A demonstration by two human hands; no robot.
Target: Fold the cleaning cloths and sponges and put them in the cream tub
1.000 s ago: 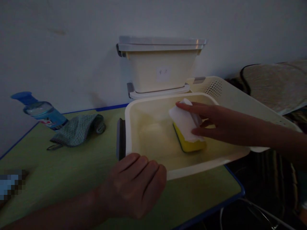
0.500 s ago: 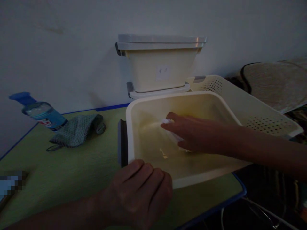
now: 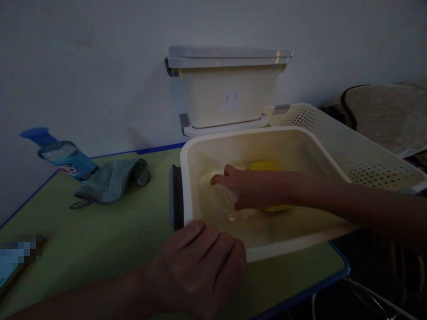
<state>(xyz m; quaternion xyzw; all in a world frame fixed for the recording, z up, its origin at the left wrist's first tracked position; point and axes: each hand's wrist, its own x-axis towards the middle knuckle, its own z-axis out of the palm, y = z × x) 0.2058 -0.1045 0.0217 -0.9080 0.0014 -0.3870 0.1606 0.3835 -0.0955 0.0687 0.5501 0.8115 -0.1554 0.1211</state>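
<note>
My left hand (image 3: 203, 266) is closed over the near left corner of a cream plastic storage bin (image 3: 276, 253), gripping its rim. My right hand (image 3: 250, 189) is inside the bin, low over its floor, with fingers bent. Under those fingers is a pale, partly see-through thing (image 3: 228, 194), too unclear to name. Behind the right hand and wrist lies a yellow object (image 3: 265, 166), partly covered by them. A small bright piece or glint (image 3: 231, 218) shows on the bin floor. The bin has a grey side handle (image 3: 175, 198).
Behind stands a lidded cream bin (image 3: 203, 93) with a paper label. A perforated cream basket (image 3: 336, 138) is at the right. On the green table (image 3: 116, 240) are a blue-capped bottle (image 3: 71, 162), a grey-green cloth (image 3: 111, 182) and a blurred-out device (image 3: 15, 262). Cables hang at lower right.
My right hand has shifted left within the bin, and more of the yellow object shows behind it. The left hand keeps its grip on the rim. The whole view has shifted slightly.
</note>
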